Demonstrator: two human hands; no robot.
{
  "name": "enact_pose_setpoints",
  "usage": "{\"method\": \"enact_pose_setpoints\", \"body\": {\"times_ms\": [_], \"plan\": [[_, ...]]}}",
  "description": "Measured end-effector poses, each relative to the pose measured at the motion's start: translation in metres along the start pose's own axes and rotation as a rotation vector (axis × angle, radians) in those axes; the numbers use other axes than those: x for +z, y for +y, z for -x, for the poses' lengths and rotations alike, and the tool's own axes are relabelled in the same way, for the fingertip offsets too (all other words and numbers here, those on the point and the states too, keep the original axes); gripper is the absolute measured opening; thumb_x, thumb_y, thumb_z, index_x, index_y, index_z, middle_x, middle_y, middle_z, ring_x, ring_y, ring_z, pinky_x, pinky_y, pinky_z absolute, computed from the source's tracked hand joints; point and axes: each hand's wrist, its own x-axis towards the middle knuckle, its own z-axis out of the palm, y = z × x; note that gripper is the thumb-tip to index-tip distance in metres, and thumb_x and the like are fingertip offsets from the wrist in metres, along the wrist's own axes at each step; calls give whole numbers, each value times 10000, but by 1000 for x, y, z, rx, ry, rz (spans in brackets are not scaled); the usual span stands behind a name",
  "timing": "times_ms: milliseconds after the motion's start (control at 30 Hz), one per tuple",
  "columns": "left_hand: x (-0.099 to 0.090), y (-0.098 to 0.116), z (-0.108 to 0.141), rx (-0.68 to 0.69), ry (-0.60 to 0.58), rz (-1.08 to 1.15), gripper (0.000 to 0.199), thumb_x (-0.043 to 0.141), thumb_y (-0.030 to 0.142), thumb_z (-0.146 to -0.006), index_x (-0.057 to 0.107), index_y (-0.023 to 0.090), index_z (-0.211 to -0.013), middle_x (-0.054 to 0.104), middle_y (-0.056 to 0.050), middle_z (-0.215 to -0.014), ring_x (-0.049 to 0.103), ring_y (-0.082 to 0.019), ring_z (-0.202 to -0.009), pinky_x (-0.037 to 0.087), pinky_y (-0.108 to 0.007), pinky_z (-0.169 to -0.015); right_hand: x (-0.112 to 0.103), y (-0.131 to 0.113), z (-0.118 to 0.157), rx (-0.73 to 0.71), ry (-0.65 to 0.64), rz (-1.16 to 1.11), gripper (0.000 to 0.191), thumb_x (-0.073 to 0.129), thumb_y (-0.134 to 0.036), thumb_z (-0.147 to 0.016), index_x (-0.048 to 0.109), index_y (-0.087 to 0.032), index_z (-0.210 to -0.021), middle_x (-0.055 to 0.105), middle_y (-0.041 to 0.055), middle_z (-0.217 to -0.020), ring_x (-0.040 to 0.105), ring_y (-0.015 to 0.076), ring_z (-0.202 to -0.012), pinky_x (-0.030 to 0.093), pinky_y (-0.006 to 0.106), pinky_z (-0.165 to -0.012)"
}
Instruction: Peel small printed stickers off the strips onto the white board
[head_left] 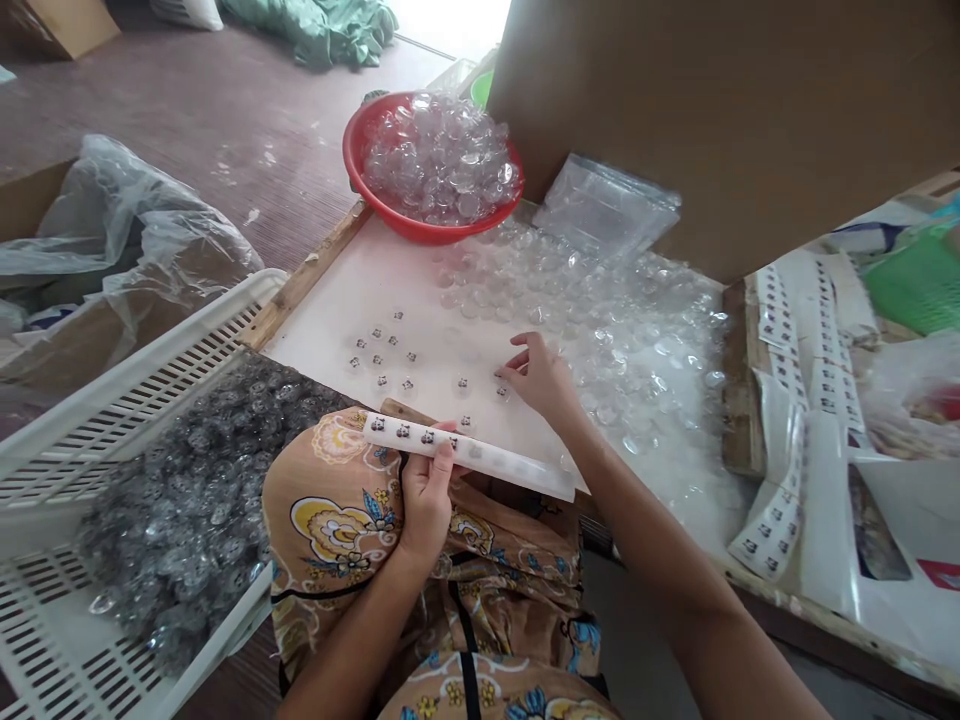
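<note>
My left hand (429, 495) pinches a white strip of panda stickers (390, 432) between thumb and fingers, above my lap. Small black-and-white panda prints show on its left half; the right part looks bare. My right hand (541, 378) is over the white board (330, 290), fingers bent and apart, with nothing visible in them. Its fingertips are just above a clear disc with a panda sticker (502, 392); whether they touch it I cannot tell. Several more stickered clear discs (377, 359) lie spread to the left. Plain clear discs (622, 350) cover the board's right side.
A red basin (431, 233) heaped with clear pieces stands at the board's far edge, near a clear plastic bag (607, 205). To the left, a white crate (247, 300) holds many dark-printed clear pieces. More sticker strips (776, 520) lie at right. A large cardboard panel (712, 120) rises behind.
</note>
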Motion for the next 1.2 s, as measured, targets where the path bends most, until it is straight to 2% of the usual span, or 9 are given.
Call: {"method": "enact_pose_setpoints", "body": {"times_ms": [100,233,333,433,567,733,833,967,1200], "plan": [[1,1,0,-17,-21,14,469,668,478,-871,656,210,-1255,701,-89,-1125,702,-214,-958,601,-316,-801,-7,-21,29,-181,-87,-86,173,625,-286,-835,616,-201,-986,688,62,-916,627,178,-757,475,331,-714],[1,1,-1,5,-61,37,507,622,467,-909,580,240,-1360,639,-100,-1317,642,-254,-1152,567,-362,-919,-7,-56,64,-388,-456,-257,104,642,-308,-865,668,-215,-902,678,31,-850,617,151,-746,481,282,-684],[-1,-3,-2,24,-82,68,493,553,492,-942,567,238,-1365,614,-108,-1353,613,-264,-1199,549,-389,-951,-4,-66,76,-408,-404,-240,77,604,-252,-898,668,-227,-863,670,17,-836,601,139,-737,469,276,-685],[-1,-3,-4,69,-110,39,510,689,462,-858,601,233,-1306,646,-96,-1296,629,-253,-1167,520,-384,-986,-2,-65,81,-391,-336,-248,85,592,-241,-913,658,-238,-860,686,13,-864,608,140,-746,471,283,-694],[6,4,-4,109,-96,-52,502,831,350,-728,653,218,-1179,705,-65,-1142,667,-243,-1074,509,-377,-980,-6,-63,84,-355,-423,-441,96,629,-296,-897,651,-229,-833,716,35,-933,634,158,-811,505,307,-736],[10,8,-3,91,-11,-87,311,805,340,-752,693,185,-997,722,-36,-962,682,-204,-922,526,-344,-907,-12,-57,50,-212,-334,-645,214,693,-418,-815,631,-217,-774,663,37,-851,621,170,-832,520,314,-741],[8,5,-3,87,-1,-113,293,811,335,-742,694,177,-959,711,-26,-903,668,-178,-857,525,-312,-866,-5,-40,7,-128,-178,-542,213,686,-408,-788,617,-206,-784,600,-3,-712,533,125,-645,464,273,-604],[7,4,-2,83,2,-107,284,805,334,-747,692,179,-955,697,-17,-885,652,-158,-822,520,-281,-825,13,-20,-37,-64,-226,-345,189,648,-387,-759,606,-202,-758,559,-20,-647,468,107,-552,372,244,-491],[8,8,0,73,-13,-108,271,797,330,-755,689,176,-950,688,-15,-851,645,-157,-798,520,-285,-813,22,-23,-45,-25,-231,-187,122,619,-310,-725,607,-191,-700,598,-11,-642,467,107,-535,341,247,-493]]}}
